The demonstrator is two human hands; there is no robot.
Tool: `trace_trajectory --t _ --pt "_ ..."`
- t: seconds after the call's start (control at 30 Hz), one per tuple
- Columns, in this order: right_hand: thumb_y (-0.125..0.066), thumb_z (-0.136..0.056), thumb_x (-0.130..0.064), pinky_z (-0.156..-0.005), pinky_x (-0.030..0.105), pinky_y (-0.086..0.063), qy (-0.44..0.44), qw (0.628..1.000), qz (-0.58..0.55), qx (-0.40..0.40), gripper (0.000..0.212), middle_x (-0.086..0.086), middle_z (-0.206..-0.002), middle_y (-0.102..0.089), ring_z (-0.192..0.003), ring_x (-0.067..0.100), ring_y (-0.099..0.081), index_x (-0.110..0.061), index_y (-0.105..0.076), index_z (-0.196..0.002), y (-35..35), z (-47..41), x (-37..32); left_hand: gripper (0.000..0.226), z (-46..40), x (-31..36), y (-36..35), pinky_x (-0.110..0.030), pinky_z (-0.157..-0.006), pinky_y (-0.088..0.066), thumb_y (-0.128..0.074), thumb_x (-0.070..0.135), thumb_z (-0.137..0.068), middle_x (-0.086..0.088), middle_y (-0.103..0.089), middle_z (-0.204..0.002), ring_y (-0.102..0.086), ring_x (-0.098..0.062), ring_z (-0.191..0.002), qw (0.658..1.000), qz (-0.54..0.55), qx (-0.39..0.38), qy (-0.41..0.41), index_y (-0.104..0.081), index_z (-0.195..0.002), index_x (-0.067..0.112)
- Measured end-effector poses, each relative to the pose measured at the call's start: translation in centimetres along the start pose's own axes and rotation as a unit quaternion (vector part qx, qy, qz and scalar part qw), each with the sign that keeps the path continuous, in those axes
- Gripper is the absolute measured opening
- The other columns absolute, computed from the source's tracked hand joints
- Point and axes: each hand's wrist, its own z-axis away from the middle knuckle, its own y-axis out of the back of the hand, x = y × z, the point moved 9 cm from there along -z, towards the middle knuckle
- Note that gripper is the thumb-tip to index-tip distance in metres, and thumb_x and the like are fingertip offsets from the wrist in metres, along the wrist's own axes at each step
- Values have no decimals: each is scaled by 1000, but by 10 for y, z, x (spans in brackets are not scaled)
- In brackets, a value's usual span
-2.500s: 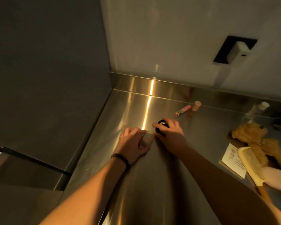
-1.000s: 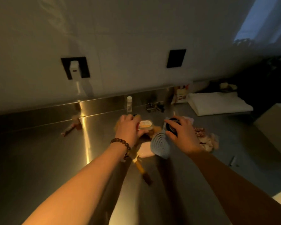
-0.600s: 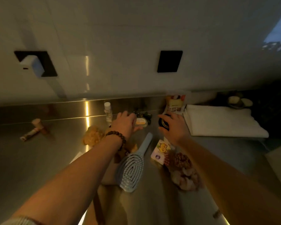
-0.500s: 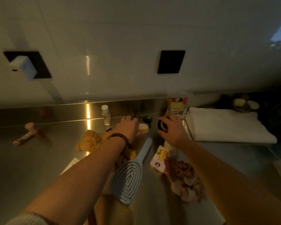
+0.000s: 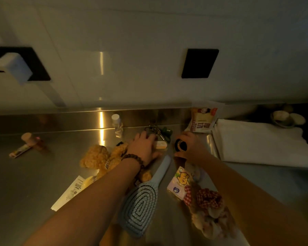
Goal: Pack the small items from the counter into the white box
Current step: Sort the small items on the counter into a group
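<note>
My left hand [image 5: 144, 147], with a bead bracelet on the wrist, is closed around a small pale jar with a yellowish lid [image 5: 160, 145] over the steel counter [image 5: 34, 178]. My right hand [image 5: 192, 148] grips a small round black jar [image 5: 181, 146], held just left of the flat white box [image 5: 260, 141] lying at the right. A bunch of keys [image 5: 154, 130] lies just beyond my left hand. A small white-capped bottle [image 5: 117, 124] stands by the backsplash.
A plush bear [image 5: 103, 157], a blue hairbrush [image 5: 142, 201], a tissue pack [image 5: 180, 181], checked scrunchies [image 5: 208, 203] and a paper slip [image 5: 69, 192] lie near me. A snack pouch [image 5: 202, 119] leans on the wall. A lip balm tube [image 5: 20, 150] and a tan bottle [image 5: 28, 138] lie far left.
The view has swung right from the counter's left corner. Both hands carried their jars from there to the middle, and they now hover close to the white box.
</note>
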Motion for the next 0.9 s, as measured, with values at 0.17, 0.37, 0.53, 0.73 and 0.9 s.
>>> trace_trajectory --t 0.17,0.37,0.53,0.73,0.9 --pt "-71 -81 -39 -113 47 -26 98 989 -74 83 71 12 -148 -38 -138 28 -31 -16 -43 -141 28 20 -56 72 40 -14 59 -42 -105 -33 -51 61 -81 -4 -39 -140 -36 -24 -128 996 32 80 8 -31 -141 27" --pt "-68 -84 -33 -106 18 -28 164 973 -140 85 63 7 -150 -33 -137 20 -31 -22 -43 -140 3 45 -165 64 141 -85 132 -36 -107 -24 -42 58 -87 -3 -41 -143 -36 -21 -131 981 44 175 75 -34 -141 24" --pt "-70 -81 -36 -106 24 -24 191 967 -168 23 68 2 -148 -35 -136 20 -31 -23 -40 -141 -43 43 -265 63 215 -200 155 -38 -109 -27 -42 57 -88 -3 -41 -143 -37 -20 -131 965 41 185 182 -35 -140 22" --pt "-73 -80 -36 -104 27 -31 140 962 -232 -28 75 3 -147 -37 -133 19 -38 -24 -35 -143 -110 2 -368 70 220 -326 152 -40 -108 -27 -53 56 -83 -6 -39 -144 -35 -25 -131 957 40 137 254 -35 -139 19" --pt "-79 -75 -25 -96 16 -28 111 952 -286 -5 77 5 -139 -45 -128 19 -43 -17 -39 -141 -146 -35 -418 79 172 -379 139 -41 -103 -30 -59 60 -78 -6 -38 -142 -35 -27 -129 970 25 84 226 -33 -139 18"
